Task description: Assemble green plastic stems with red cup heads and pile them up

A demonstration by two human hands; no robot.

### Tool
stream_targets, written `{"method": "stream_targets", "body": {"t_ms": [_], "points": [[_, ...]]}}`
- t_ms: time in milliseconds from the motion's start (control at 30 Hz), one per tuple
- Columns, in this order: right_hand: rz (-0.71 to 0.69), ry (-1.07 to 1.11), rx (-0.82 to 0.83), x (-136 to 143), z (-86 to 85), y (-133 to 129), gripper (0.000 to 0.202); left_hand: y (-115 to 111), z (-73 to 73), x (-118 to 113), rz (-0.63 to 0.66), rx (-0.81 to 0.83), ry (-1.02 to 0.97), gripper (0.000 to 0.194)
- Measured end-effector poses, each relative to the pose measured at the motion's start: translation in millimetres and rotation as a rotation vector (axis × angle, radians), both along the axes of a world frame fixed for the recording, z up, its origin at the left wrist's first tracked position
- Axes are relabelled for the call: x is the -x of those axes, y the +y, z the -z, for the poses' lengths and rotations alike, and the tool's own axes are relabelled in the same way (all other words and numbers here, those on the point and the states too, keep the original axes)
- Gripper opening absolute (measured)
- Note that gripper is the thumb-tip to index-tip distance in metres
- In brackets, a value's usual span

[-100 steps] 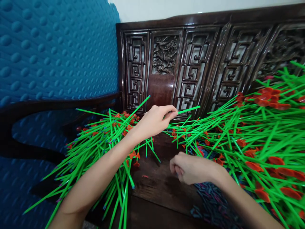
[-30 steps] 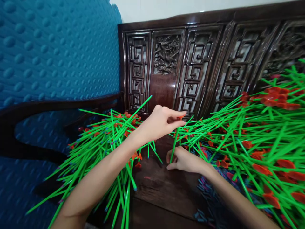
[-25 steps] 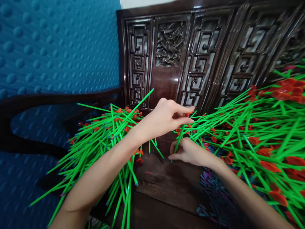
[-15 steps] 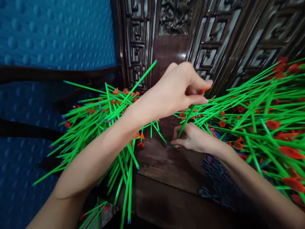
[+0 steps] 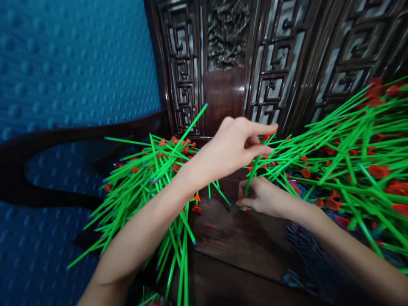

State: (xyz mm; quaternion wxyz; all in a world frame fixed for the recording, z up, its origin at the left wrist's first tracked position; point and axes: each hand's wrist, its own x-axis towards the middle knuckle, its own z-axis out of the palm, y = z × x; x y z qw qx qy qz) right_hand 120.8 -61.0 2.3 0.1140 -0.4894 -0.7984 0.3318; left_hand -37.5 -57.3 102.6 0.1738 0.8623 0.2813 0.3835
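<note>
A green toy arrow [image 5: 252, 176] slants between my two hands over the dark wooden surface [image 5: 236, 238]. My left hand [image 5: 236, 142] is at its upper end, thumb and forefinger around the orange suction cup [image 5: 269, 135]. Lower down, the fingers of my right hand [image 5: 259, 195] pinch the shaft near its bottom end. Beneath my left forearm lies a pile of green arrows [image 5: 127, 189] with orange cups and blue ends. Another large heap of green arrows [image 5: 344, 148] spreads beyond my right arm.
Small blue and purple pieces [image 5: 306, 250] lie scattered below my right forearm. Behind stands a carved dark wood panel [image 5: 225, 89]. To the left are blue dimpled upholstery [image 5: 79, 63] and a dark curved armrest [image 5: 63, 128].
The view has tilted, so everything sits lower in it. My left forefinger has straightened somewhat over the orange cup; both hands stay on the same arrow.
</note>
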Motion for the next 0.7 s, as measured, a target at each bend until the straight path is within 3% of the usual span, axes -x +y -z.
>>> {"method": "stream_targets", "body": {"t_ms": [167, 300, 433, 533, 633, 700], "points": [[-0.006, 0.097, 0.050, -4.2, 7.3, 1.7, 0.010, 1.9, 10.7, -3.5, 0.011, 0.042, 0.070, 0.058], [-0.077, 0.118, -0.038, -7.2, 0.7, -5.2, 0.016, 0.6, 18.6, -7.0, 0.052, 0.037, 0.134, 0.070], [-0.135, 0.035, -0.075, -14.5, -21.9, -11.6, 0.024, -16.5, 0.7, -1.1, 0.024, -0.136, 0.079, 0.071], [-0.061, -0.070, -0.228, -28.2, -37.5, -5.9, 0.008, -34.4, -29.8, 14.7, -0.229, -0.392, 0.008, 0.057], [0.063, -0.235, -0.442, -46.7, -41.0, 7.6, 0.019, -38.7, -55.7, 39.8, -0.537, -0.664, 0.035, 0.041], [0.102, -0.349, -0.502, -57.1, -36.0, 16.6, 0.022, -29.9, -61.5, 61.1, -0.750, -0.753, 0.113, 0.040]]}}
